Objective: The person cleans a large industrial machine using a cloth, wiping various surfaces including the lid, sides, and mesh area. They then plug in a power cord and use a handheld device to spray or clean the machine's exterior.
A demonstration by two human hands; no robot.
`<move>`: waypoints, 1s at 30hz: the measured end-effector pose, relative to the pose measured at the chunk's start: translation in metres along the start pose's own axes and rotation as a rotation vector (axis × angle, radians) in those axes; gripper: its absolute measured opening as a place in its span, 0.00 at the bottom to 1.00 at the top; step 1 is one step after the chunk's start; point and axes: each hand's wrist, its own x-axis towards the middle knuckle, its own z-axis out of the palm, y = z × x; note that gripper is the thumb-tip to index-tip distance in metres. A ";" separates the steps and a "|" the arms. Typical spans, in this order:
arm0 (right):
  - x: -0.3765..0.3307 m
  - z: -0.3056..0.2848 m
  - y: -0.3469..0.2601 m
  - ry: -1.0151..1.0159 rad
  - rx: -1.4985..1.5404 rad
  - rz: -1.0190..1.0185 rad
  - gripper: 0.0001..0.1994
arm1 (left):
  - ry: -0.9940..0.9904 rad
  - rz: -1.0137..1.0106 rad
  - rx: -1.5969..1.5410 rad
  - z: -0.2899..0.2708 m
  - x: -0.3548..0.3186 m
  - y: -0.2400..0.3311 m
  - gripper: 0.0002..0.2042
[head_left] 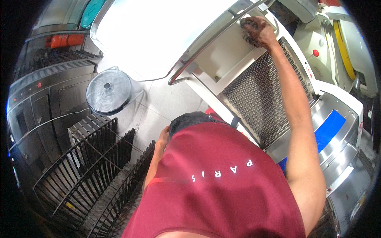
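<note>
My right hand (265, 35) is at the upper right, at the end of my outstretched arm. It is closed on a dark grey, tangled scouring pad (248, 32). The pad presses against the pale inner panel (228, 53) of a white machine (206, 85). Below that hand, a metal mesh sheet (258, 95) slopes down inside the machine's frame. My left hand (163, 135) hangs low beside dark cloth (189, 119) at my leg. My body hides most of it, and its fingers do not show well enough to read.
A metal bar (210, 43) runs along the raised white cover (139, 31). Left of me are a round mesh-topped stool (108, 91) and black slatted racks (85, 174). Steel cabinets (51, 95) line the left side. A blue strip (330, 127) lies on the machine's steel tray.
</note>
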 end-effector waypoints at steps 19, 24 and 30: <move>0.021 -0.004 0.007 -0.037 0.515 0.292 0.14 | 0.057 -0.004 -0.125 0.010 0.005 0.008 0.26; 0.007 -0.047 0.021 0.012 1.124 0.577 0.12 | 0.020 -0.001 -0.096 0.014 -0.002 -0.003 0.28; 0.003 -0.034 0.012 0.042 0.762 0.513 0.12 | 0.024 0.052 -0.119 0.013 0.010 -0.026 0.28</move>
